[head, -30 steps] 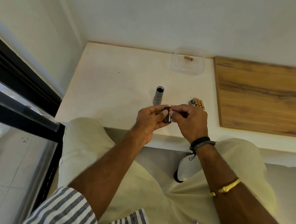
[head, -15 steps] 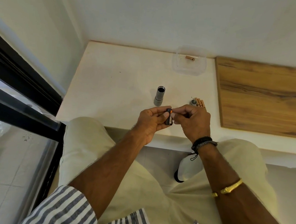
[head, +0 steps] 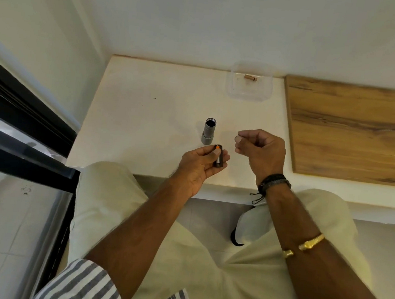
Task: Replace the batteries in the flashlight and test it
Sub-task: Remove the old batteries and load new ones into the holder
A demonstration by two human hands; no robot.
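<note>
This is looking like a plain room in a home: white painted walls (head: 228,19) are meeting in a corner behind a low white surface (head: 147,110), a wood-grain board (head: 350,130) is lying along its right side, a black-framed glass pane (head: 24,137) is running down the left, pale floor tiles (head: 212,213) are showing below, and a clear plastic tub (head: 247,94) is sitting by the wall

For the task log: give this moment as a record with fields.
left hand: holds the battery holder over the table edge
right hand: fingers curled, nothing visible in it
flashlight body: upright on the table, open end up
clear container: far side, one battery inside
</note>
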